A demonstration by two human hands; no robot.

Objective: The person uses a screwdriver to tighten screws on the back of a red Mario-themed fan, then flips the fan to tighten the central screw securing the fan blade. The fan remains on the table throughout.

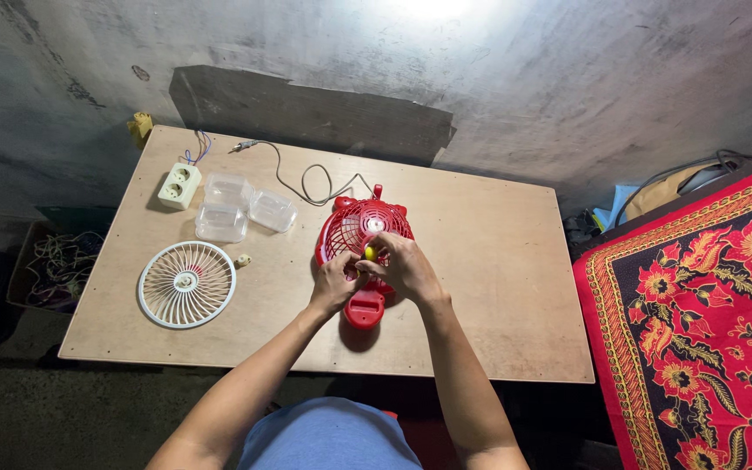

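From the head camera I look down on a wooden worktop [480,287]. In its middle lies a small red fan [360,239] on its back, the round grille facing up and the red base [365,309] pointing toward me. My left hand [334,283] rests on the lower edge of the grille, fingers curled narrow against it. My right hand [404,265] pinches a small yellow part [369,253] at the centre of the grille.

I judge the fan light, thin plastic, with ribs that could snap. It is better to hold the thick rim or the base, not the ribs. The yellow part is tiny and may slip.

To the left lie a white fan grille [187,284], three clear plastic boxes [238,207], a white socket block [179,185] and a thin cable [306,183].
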